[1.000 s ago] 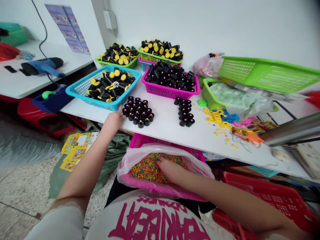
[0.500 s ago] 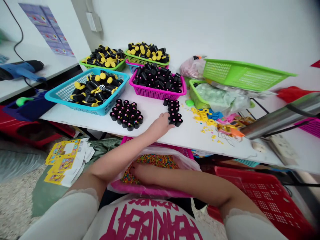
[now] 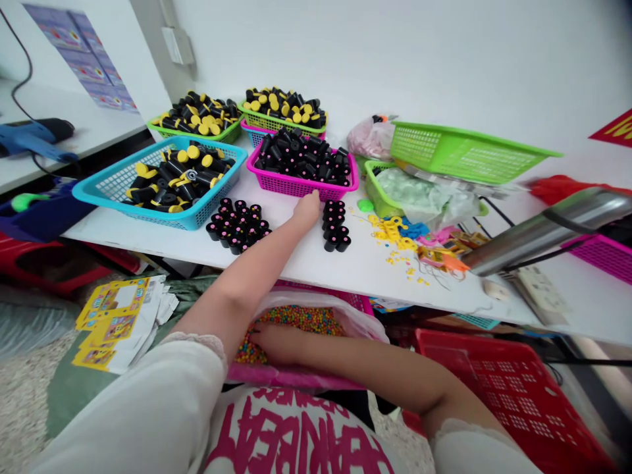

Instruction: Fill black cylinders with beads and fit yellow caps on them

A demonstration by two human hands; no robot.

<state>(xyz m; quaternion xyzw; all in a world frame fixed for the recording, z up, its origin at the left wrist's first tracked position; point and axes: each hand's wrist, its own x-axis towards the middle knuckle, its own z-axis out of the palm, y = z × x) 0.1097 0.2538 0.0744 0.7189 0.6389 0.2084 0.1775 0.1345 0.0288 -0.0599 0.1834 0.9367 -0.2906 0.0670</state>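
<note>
My left hand (image 3: 307,205) reaches over the white table (image 3: 355,266) to the front wall of the pink basket (image 3: 291,189) full of black tubes. It is just left of a short double row of upright black tubes (image 3: 335,228); its fingers are bunched and hidden behind the back of the hand. A larger cluster of upright black tubes (image 3: 237,222) stands to its left. My right hand (image 3: 276,342) lies flat on the small coloured beads (image 3: 303,317) in a plastic bag (image 3: 368,324) on my lap, its fingertips sunk among them.
A blue basket (image 3: 101,196) and two green ones (image 3: 195,131) (image 3: 276,122) hold black tubes with yellow caps. Yellow rings (image 3: 395,234) and small parts are scattered to the right, by green baskets (image 3: 464,155). A metal tube (image 3: 548,227) juts in. A red crate (image 3: 518,395) stands below.
My left hand went from the left tube cluster to the right double row, then forward to the pink basket's front. My right hand stayed in the beads, shifting left.
</note>
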